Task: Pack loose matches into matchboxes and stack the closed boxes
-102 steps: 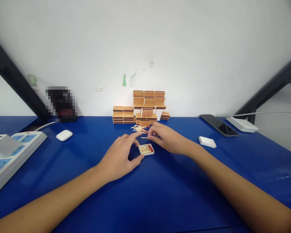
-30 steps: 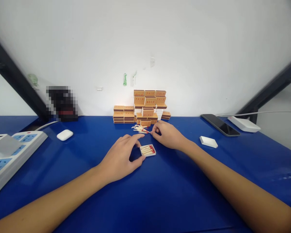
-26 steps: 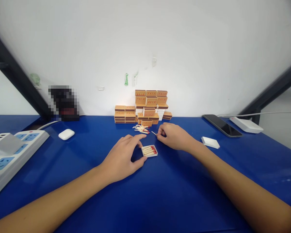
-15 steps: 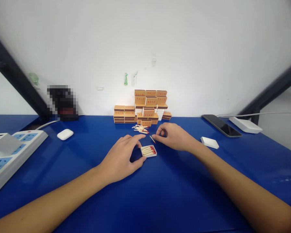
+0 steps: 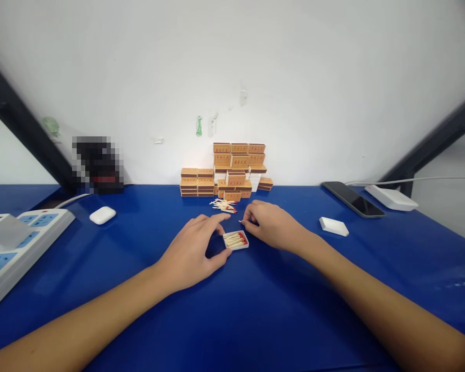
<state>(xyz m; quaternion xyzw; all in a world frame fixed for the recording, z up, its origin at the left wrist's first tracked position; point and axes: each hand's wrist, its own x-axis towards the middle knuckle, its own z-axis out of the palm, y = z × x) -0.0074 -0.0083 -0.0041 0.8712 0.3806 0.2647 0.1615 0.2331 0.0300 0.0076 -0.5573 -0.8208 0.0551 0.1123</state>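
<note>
A white matchbox tray point(image 5: 241, 248) full of red-headed matches point(image 5: 235, 239) rests on the blue tabletop. My left hand point(image 5: 191, 253) grips the tray's left end between thumb and fingers, its index finger stretched out above. Just beyond the tray's upper right corner, my right hand point(image 5: 273, 225) pinches a single match point(image 5: 240, 221); only its pale tip shows past the fingers. A loose heap of matches point(image 5: 223, 205) lies behind both hands, in front of the stacked matchboxes point(image 5: 239, 161).
On the left are a power strip point(image 5: 42, 237) and a white earbud case point(image 5: 103, 215). A white matchbox-sized piece point(image 5: 333, 226), a phone point(image 5: 351, 199) and a white device with a cable point(image 5: 391, 198) lie to the right. A white wall point(image 5: 313, 103) stands behind.
My right hand has closed on the match that lay on the table and moved slightly down toward the tray. My left hand stays at the tray.
</note>
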